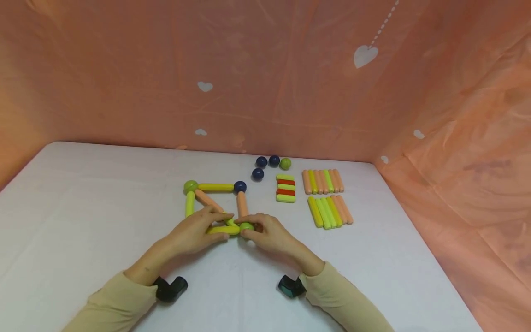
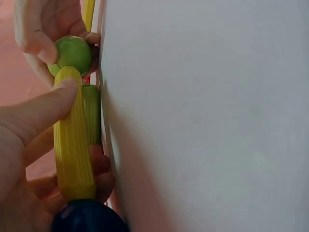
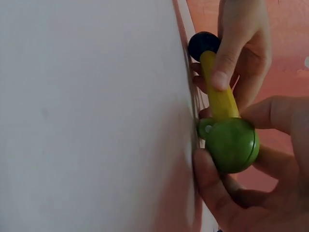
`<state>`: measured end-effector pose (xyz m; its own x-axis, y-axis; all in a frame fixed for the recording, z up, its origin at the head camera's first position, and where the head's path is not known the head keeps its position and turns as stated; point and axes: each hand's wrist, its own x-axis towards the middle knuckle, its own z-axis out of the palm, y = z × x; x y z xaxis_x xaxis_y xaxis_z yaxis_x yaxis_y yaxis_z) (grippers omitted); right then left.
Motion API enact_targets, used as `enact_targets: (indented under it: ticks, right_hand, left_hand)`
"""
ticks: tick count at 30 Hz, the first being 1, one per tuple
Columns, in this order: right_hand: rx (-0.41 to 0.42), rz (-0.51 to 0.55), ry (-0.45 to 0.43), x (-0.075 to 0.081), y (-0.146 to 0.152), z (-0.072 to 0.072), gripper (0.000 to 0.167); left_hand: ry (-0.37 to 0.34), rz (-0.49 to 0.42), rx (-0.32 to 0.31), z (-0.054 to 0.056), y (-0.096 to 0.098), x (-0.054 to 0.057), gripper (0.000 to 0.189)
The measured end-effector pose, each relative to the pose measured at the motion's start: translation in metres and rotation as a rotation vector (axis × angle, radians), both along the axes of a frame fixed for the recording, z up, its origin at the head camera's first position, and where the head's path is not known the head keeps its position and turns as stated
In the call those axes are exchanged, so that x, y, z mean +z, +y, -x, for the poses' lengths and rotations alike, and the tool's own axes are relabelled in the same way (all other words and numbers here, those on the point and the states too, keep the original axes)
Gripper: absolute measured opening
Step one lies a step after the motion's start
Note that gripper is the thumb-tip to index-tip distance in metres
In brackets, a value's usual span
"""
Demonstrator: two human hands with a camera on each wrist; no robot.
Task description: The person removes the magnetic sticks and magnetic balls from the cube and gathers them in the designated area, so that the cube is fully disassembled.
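On the white table my left hand (image 1: 192,233) grips a yellow stick (image 1: 224,230), its thumb lying along the stick in the left wrist view. Between my right hand's (image 1: 269,234) thumb and fingers is a green ball (image 1: 246,226) at the stick's right end. A dark blue ball (image 2: 89,217) sits at its other end, hidden by my left hand in the head view. Farther back, a yellow stick (image 1: 215,187) joins a green ball (image 1: 191,186) to a dark blue ball (image 1: 239,186). A light green stick (image 1: 190,203), a peach stick (image 1: 242,204) and a diagonal peach stick (image 1: 209,200) run toward my hands.
Loose dark blue balls (image 1: 258,174) and a green ball (image 1: 285,163) lie at the back. Short red and light green sticks (image 1: 286,192) are stacked in a column beside two rows of longer sticks (image 1: 323,181). A peach cloth (image 1: 265,74) hangs behind the table.
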<state>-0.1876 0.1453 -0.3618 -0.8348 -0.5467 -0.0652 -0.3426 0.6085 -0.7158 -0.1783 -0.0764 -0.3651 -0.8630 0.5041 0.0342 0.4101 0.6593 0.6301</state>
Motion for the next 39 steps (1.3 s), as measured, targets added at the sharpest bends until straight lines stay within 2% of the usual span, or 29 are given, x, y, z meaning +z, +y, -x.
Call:
enact_targets:
  ticks: [6,10,13,16,20,23,28,34,39]
  right_hand:
    - [-0.003,-0.022,-0.075,0.0,0.001,0.0,0.031]
    - [-0.019,0.019,-0.089,0.0,0.004,-0.001,0.026]
    - [-0.006,0.058,-0.083,-0.001,0.006,-0.002,0.023]
    - [0.038,0.07,-0.026,-0.001,0.007,-0.001,0.018]
    - [0.042,0.047,-0.003,-0.001,0.009,0.0,0.01]
    - [-0.005,0.063,-0.048,-0.001,0.014,0.004,0.011]
    - [-0.109,0.138,-0.076,0.006,0.021,0.019,0.03]
    - [-0.254,0.154,-0.015,0.013,0.024,0.046,0.044]
    - [-0.376,0.19,0.072,0.015,0.019,0.073,0.047]
  left_hand:
    - [-0.012,0.014,0.002,-0.001,0.001,0.0,0.048]
    - [-0.006,0.01,-0.007,-0.001,0.0,0.0,0.049]
    - [-0.004,0.012,-0.014,-0.002,0.0,-0.001,0.049]
    - [0.002,0.027,-0.012,-0.003,-0.001,-0.001,0.049]
    - [0.003,0.039,-0.027,-0.003,-0.004,-0.003,0.052]
    - [-0.008,0.048,-0.04,-0.005,-0.006,-0.003,0.055]
    - [-0.024,0.079,-0.025,-0.008,-0.007,-0.001,0.054]
    - [-0.017,0.103,-0.011,-0.01,-0.008,0.002,0.051]
    - [0.0,0.108,0.0,-0.013,-0.009,0.003,0.053]
